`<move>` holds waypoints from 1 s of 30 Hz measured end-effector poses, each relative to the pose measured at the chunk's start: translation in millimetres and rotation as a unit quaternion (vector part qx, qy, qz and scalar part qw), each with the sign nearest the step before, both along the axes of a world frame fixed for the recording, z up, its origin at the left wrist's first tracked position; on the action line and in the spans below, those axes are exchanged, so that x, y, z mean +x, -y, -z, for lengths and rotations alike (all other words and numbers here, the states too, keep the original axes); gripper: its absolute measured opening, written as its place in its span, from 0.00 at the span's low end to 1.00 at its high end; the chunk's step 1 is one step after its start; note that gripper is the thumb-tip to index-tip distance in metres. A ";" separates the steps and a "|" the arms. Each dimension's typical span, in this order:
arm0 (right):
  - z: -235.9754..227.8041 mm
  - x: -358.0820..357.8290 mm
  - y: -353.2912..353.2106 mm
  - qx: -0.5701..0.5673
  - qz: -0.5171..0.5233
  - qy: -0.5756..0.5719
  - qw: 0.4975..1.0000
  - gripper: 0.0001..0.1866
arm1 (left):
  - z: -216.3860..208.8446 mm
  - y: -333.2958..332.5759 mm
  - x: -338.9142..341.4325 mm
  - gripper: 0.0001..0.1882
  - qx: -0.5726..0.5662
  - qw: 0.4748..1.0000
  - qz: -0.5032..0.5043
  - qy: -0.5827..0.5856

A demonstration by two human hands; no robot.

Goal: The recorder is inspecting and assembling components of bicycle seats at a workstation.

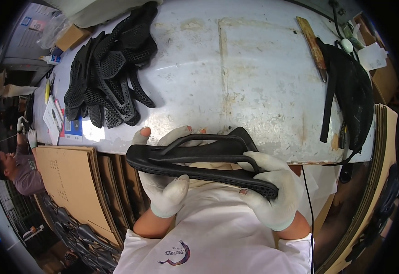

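Note:
A black bicycle saddle [185, 170] is held level in front of my chest, its underside and rails facing up. Honeycomb padding shows along its near edge. My left hand [169, 189], in a white glove with some bare fingertips, supports the narrow nose end, thumb on the near side and fingers behind. At the wide rear end, my right hand [279, 187], gloved the same way, grips the saddle, its thumb at the near edge and fingers by the rail. Beyond, on the left of the worktable [263, 82], lies a pile of black honeycomb saddle pads [110, 73].
A wooden-handled tool [312, 45] and a black bag-like item [352, 98] lie at the right. Cardboard sheets [74, 185] stand at the left, above several black saddles [80, 235]. A co-worker [21, 171] is at the far left. A dark cable [308, 196] hangs beside me.

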State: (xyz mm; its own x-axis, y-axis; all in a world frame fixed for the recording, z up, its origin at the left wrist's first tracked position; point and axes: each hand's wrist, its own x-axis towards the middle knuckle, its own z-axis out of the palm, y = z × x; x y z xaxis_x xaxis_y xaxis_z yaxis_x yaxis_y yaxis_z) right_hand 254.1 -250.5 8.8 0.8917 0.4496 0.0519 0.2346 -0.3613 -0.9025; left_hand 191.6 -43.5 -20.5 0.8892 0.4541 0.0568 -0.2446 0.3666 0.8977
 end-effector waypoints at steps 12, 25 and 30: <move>-6.0 7.2 1.2 0.056 0.020 -0.086 0.995 0.17 | 13.0 -12.1 5.6 0.51 0.010 0.996 0.070 0.055; 2.8 5.6 2.8 0.046 0.014 -0.050 0.998 0.15 | 19.6 4.3 21.4 0.40 0.007 0.993 0.040 0.107; 5.9 -2.4 1.1 0.022 0.018 0.006 1.000 0.14 | 27.6 5.6 25.3 0.47 -0.031 0.989 0.063 0.132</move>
State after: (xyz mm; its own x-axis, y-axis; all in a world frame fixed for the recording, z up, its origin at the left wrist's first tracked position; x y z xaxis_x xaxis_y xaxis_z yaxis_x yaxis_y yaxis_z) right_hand 251.7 -251.7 2.8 0.9068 0.4137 0.0815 0.2330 -0.3304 -0.9146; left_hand 216.9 -49.1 -48.1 0.8971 0.3498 0.2699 -0.4157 0.4610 0.7840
